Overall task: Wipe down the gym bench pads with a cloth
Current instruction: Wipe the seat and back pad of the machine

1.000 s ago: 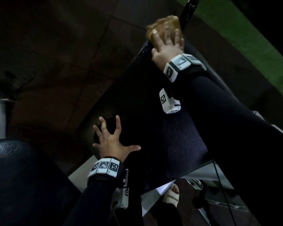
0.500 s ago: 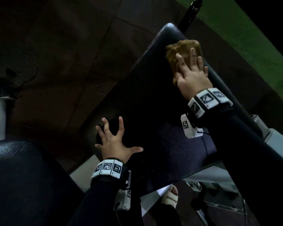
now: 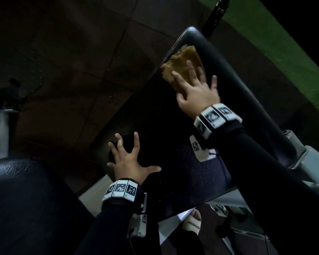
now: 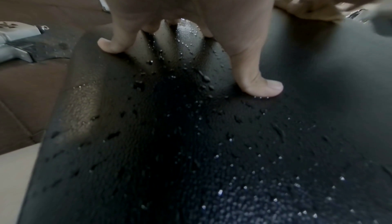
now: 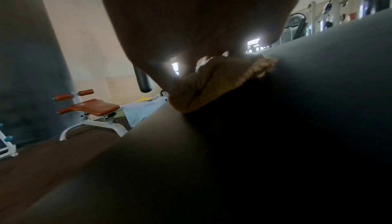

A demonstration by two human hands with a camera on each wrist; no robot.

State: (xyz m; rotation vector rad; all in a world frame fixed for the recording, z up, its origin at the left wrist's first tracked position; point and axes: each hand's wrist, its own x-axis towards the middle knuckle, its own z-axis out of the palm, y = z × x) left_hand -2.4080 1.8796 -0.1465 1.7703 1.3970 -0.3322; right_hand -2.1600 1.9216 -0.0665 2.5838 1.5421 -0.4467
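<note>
Dim gym, dark tiled floor, strip of green turf off past the far end of the bench.

Black padded bench pad runs away from the person, surface beaded with droplets on the near part, under and behind the left hand's fingertips.

Right hand lies flat on a tan cloth, fingers straight and slightly spread, pressing it onto the pad. Cloth sits near the far end of the pad, close to the pad's left edge; most of it sticks out ahead of the fingertips. Right wrist view shows the same cloth bunched under the palm, touching the pad.

Left hand is braced on the near part of the pad, fingers splayed wide, thumb out to the side, holding nothing. Left wrist view confirms: fingertips and thumb planted on the wet vinyl, palm arched off it.

Hands well apart, cloth far ahead of the left fingertips.

Black sleeves, white marker bands on both wrists.

Second dark pad just left of the left arm. Grey metal frame right of the right forearm. Orange-padded bench on a white frame in the background.
</note>
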